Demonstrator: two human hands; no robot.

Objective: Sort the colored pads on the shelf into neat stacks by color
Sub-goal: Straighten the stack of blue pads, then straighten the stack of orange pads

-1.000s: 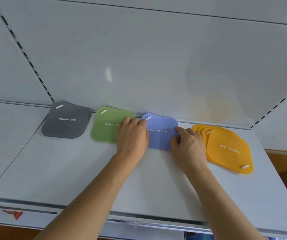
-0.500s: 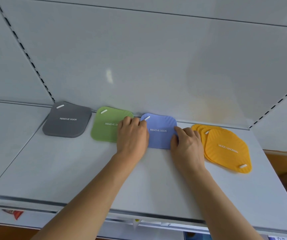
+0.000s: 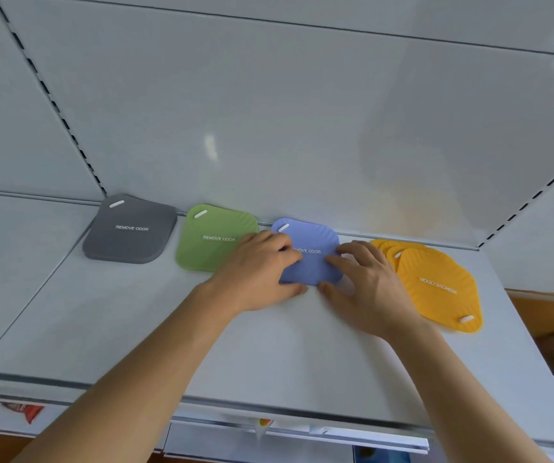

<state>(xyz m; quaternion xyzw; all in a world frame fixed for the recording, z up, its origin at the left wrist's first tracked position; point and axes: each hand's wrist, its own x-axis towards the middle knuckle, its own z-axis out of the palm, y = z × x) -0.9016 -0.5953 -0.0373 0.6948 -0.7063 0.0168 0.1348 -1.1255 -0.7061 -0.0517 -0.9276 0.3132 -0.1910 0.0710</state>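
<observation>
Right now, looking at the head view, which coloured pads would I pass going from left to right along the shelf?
Grey square silicone pad → green square silicone pad → blue square silicone pad, held between both hands → fanned pile of orange silicone pads.

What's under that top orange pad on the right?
More orange pads: edges of several fan out past the top orange pad at its back left, lying on the shelf. How many lie fully beneath it is hidden.

Left hand [image 3: 262,265], right hand [image 3: 362,282] close together, fingers curled
</observation>
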